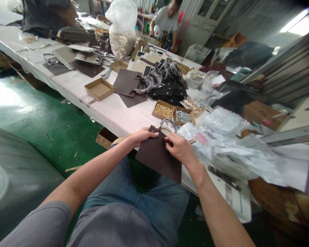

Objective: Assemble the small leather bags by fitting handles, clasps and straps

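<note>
My left hand [142, 135] grips the top left edge of a dark brown leather panel [159, 158] that hangs over the table edge above my lap. My right hand [179, 146] pinches the panel near its top right, fingers closed on it. A plastic-wrapped curved handle [167, 122] rises from the panel's top just beyond both hands. Two small cardboard boxes sit right behind: one of gold rivets [163, 110], one of silver fittings [183, 116].
The long white table [77, 85] carries an empty cardboard box [99, 89], more brown panels [126, 82], wrapped handles [149, 83] and clear plastic bags [221, 137]. A tall bag of metal parts [122, 31] stands farther back. Another person [164, 24] works at the far end. Green floor lies left.
</note>
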Tool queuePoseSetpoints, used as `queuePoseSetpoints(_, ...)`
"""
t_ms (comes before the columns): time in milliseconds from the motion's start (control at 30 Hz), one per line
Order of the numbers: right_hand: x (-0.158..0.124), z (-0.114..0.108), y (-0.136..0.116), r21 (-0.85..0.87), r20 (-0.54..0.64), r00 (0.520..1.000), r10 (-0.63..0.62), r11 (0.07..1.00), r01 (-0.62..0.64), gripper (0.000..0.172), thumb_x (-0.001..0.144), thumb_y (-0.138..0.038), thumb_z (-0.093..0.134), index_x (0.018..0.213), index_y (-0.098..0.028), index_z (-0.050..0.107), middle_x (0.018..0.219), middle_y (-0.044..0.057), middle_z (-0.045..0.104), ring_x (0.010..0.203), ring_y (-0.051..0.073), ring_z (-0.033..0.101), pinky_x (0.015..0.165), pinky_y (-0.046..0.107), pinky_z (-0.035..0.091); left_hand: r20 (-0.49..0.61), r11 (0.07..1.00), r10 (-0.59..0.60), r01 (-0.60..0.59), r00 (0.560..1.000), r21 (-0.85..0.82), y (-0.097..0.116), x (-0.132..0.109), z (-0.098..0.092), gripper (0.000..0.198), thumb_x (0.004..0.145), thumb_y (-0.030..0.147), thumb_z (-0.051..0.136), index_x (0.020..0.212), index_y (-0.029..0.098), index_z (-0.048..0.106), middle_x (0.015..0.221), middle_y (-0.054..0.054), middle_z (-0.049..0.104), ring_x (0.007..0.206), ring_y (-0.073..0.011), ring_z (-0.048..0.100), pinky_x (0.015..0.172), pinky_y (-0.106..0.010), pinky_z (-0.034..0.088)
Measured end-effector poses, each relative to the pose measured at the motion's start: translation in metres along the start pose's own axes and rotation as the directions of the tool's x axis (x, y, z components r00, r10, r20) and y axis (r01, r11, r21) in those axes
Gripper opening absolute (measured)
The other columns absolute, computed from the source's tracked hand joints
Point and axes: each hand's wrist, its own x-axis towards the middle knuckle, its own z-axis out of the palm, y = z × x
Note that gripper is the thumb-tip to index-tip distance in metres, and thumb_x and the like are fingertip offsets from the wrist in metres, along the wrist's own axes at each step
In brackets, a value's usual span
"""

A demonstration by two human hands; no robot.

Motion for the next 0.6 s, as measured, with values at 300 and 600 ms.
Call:
queuePoseSetpoints(300,0.003,0.002,-0.004,-0.067,0.024,1.0,0.011,0.998,-0.009,0.016,0.11,-0.019,0.06,0.104,-0.022,0.074,0.108,0.009,0.077,0.094,0.025,0.074,0.08,0.033,0.055,-0.006,1.0,-0.005,0.005,1.0,0.008,0.004,-0.001,0.003,0.043,0.073,0.034,0.108,0.099,0.012,0.083,0.088,-0.01,0.085,0.069,-0.019,0.075,0.07,-0.029,0.06)
queuePoseSetpoints(600,0.01,-0.01,0.024,0.3,0.105,0.988,-0.112,0.951,0.076,0.02,0.109,-0.022,0.064,0.111,-0.026,0.084,0.118,0.008,0.082,0.105,0.027,0.078,0.098,0.042,0.062,0.017,1.0,0.004,-0.004,1.0,0.007,-0.001,0.001,-0.003,0.047,0.07,0.036,0.109,0.101,0.013,0.083,0.094,-0.012,0.086,0.074,-0.022,0.078,0.07,-0.03,0.06)
